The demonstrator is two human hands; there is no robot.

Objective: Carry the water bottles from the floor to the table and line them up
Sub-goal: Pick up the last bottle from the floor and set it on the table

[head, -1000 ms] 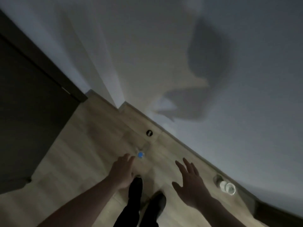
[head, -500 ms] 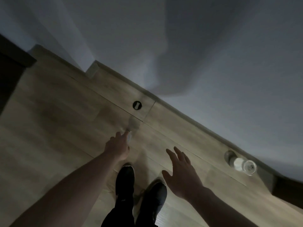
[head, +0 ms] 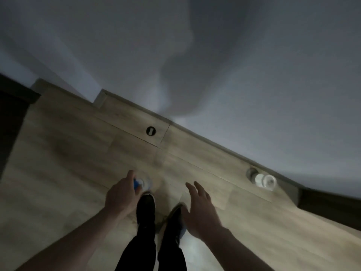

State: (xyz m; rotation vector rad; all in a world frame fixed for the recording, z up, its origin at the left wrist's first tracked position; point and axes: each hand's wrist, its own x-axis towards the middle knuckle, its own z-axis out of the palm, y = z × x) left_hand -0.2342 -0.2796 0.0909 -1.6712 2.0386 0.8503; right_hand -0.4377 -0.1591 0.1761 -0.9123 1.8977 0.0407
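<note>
Left hand curled round a blue-capped water bottle (blurred, I noted), right hand spread open above my shoes, second bottle lying by the wall.

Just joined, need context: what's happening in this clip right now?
A person stands on a wooden floor by a wall. The left hand is closing round the blue-capped top of a water bottle in front of their shoes. The right hand hovers open, holding nothing. A second bottle lies on its side by the skirting. No table is in view.
</note>
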